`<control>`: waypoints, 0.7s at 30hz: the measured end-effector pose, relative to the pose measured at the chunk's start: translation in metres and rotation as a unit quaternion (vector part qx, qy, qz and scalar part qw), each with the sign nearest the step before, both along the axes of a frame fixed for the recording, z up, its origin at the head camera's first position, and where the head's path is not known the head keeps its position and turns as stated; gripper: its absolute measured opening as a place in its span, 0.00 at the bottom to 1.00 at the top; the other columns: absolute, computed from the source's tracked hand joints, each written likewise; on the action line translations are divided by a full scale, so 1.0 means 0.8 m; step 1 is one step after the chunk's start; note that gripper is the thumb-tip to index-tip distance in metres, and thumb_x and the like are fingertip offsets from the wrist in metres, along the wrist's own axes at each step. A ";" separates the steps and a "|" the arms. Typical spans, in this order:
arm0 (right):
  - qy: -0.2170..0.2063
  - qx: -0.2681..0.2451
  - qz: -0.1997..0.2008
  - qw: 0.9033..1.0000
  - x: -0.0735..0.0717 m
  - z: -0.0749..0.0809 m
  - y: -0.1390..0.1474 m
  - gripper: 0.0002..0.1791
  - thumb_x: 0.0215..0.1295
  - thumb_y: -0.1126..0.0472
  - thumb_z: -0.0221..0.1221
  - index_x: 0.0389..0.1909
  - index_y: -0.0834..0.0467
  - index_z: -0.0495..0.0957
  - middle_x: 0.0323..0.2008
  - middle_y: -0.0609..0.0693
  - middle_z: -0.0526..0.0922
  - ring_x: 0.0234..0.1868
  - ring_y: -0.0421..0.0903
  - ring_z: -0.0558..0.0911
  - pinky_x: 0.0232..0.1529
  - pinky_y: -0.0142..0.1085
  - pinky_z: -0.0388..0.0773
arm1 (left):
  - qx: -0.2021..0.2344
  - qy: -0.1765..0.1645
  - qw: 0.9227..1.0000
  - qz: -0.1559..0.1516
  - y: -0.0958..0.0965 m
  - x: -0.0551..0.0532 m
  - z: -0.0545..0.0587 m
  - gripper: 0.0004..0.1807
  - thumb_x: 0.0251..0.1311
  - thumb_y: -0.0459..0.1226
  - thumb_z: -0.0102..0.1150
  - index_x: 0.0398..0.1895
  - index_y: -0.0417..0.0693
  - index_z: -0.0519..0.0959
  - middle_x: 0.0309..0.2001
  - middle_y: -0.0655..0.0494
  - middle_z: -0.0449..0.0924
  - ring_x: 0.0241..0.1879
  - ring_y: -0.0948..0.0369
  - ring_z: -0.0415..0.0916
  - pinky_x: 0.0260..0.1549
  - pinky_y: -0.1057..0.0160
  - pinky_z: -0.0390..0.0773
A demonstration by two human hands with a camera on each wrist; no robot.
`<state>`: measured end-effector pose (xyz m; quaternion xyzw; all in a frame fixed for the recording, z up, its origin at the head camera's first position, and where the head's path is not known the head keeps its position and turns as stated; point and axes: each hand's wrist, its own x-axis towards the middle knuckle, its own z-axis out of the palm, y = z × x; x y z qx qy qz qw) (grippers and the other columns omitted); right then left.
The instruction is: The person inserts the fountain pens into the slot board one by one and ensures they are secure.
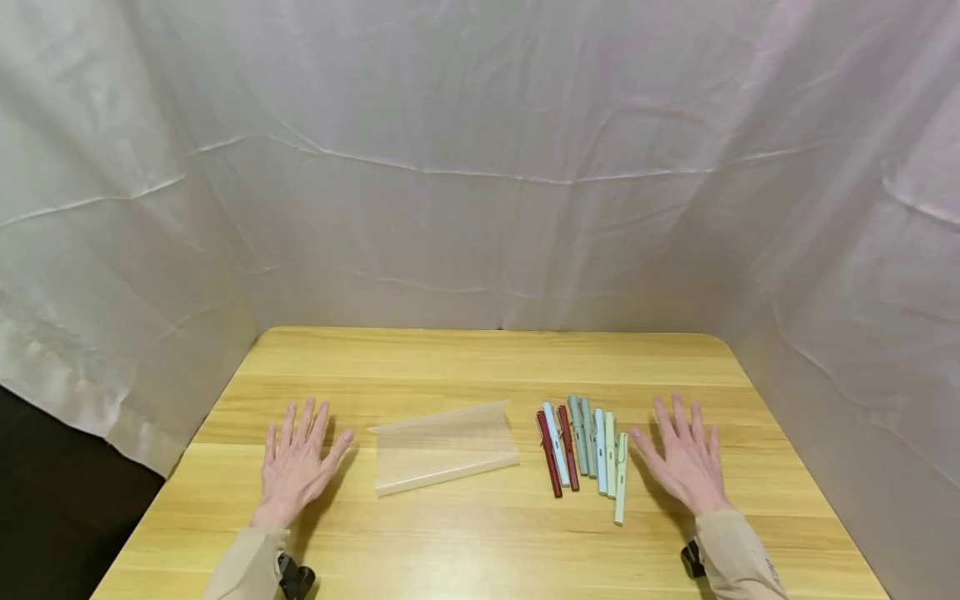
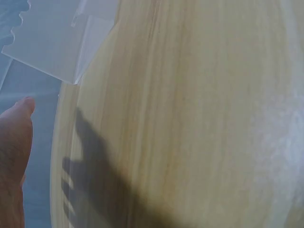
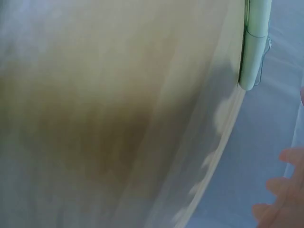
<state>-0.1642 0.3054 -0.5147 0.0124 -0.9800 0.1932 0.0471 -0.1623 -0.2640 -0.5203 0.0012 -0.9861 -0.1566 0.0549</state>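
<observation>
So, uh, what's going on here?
A person's left hand and right hand are spread over the wooden table, holding nothing. Between them, a clear plastic stand sits nearer the left hand, and a bunch of pens in dark red, light blue, grey-green and pale green lies nearer the right. None of the pens is on the stand at this moment.

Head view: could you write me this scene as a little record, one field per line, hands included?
Left hand: fingers spread, holding nothing; nearest the clear plastic stand
Right hand: fingers spread, holding nothing; nearest the pens
Clear plastic stand: between the left hand and the pens
Pens: eight in a loose row; two dark red, two light blue, two grey-green, two pale green
Table: light wood-grain top
Curtain: pale, creased fabric behind the table and along both sides
</observation>
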 end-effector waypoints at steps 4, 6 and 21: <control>-0.005 0.004 0.004 1.000 0.000 -0.001 -0.001 0.44 0.77 0.35 0.39 0.81 0.56 0.39 0.80 0.60 0.29 0.78 0.73 0.35 0.73 0.75 0.29 | -0.002 -0.002 1.000 -0.003 0.003 -0.001 0.004 0.45 0.72 0.64 0.37 0.80 0.44 0.50 0.81 0.40 0.43 0.81 0.39 0.35 0.77 0.32 0.33; -0.008 0.003 0.006 1.000 0.000 0.000 -0.002 0.44 0.77 0.35 0.40 0.81 0.56 0.39 0.80 0.61 0.29 0.78 0.74 0.36 0.73 0.76 0.30 | 0.002 -0.005 1.000 -0.005 0.005 0.000 0.006 0.45 0.73 0.64 0.37 0.80 0.44 0.49 0.81 0.40 0.42 0.81 0.39 0.34 0.77 0.32 0.32; -0.021 -0.056 0.020 0.998 0.005 0.011 -0.009 0.43 0.77 0.38 0.43 0.80 0.59 0.43 0.75 0.75 0.49 0.72 0.78 0.51 0.67 0.80 0.47 | 0.058 -0.007 0.998 -0.040 0.035 0.006 0.014 0.38 0.78 0.58 0.29 0.81 0.46 0.45 0.82 0.43 0.39 0.81 0.39 0.32 0.76 0.30 0.31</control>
